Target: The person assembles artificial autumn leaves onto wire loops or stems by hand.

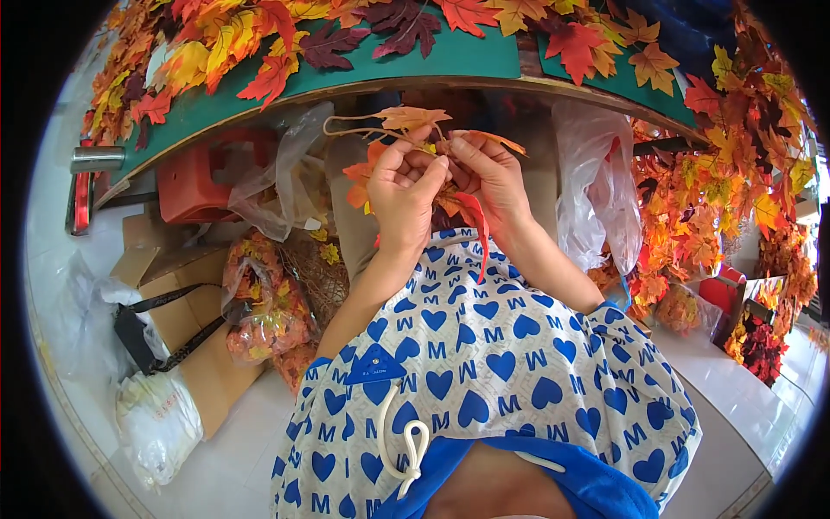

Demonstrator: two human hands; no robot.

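Note:
In front of my lap, just below the table edge, my left hand [410,177] and my right hand [489,177] are close together, fingers pinched on an artificial maple leaf garland. Its thin tan stem loops out past my left fingers. One orange leaf [415,117] rises above the fingertips, while another orange leaf [361,180] shows beside my left hand. Below the hands hangs a red leaf [472,212], its long narrow part dangling onto my patterned shirt. My fingers hide the exact spot where they grip the stem.
A green-topped table [380,67] curves ahead, strewn with loose autumn leaves. Beneath it are a red plastic stool [194,186] and clear plastic bags [596,186]. A cardboard box [203,355] and bagged leaves [264,303] stand at left; leaf garlands [683,216] hang at right.

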